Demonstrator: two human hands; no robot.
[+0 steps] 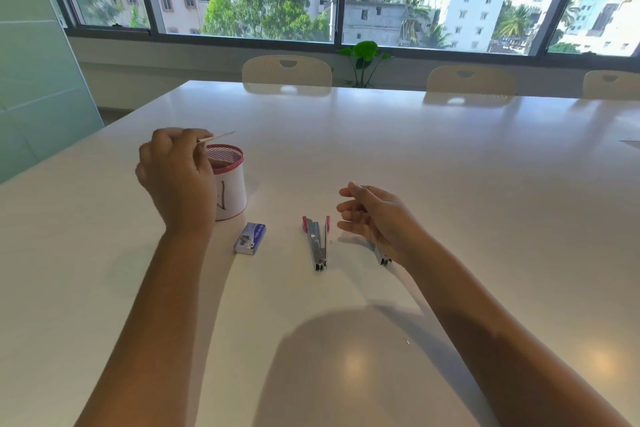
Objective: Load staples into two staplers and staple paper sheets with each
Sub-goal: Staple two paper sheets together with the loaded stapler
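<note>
A small metal stapler (319,242) with red ends lies opened up on the white table (450,166), its two arms spread in a narrow V. A second stapler (383,257) shows only its metal tip under my right wrist. A blue staple box (250,238) lies left of the open stapler. My left hand (178,180) pinches a thin pale strip (216,136) above a red mesh cup (228,180). My right hand (375,215) hovers right of the open stapler, fingers loosely curled and holding nothing.
The red mesh cup has a white paper band around it. Three cream chairs (286,74) stand along the table's far edge, with a green plant (363,59) by the window. A sheet's corner (630,141) shows at the far right.
</note>
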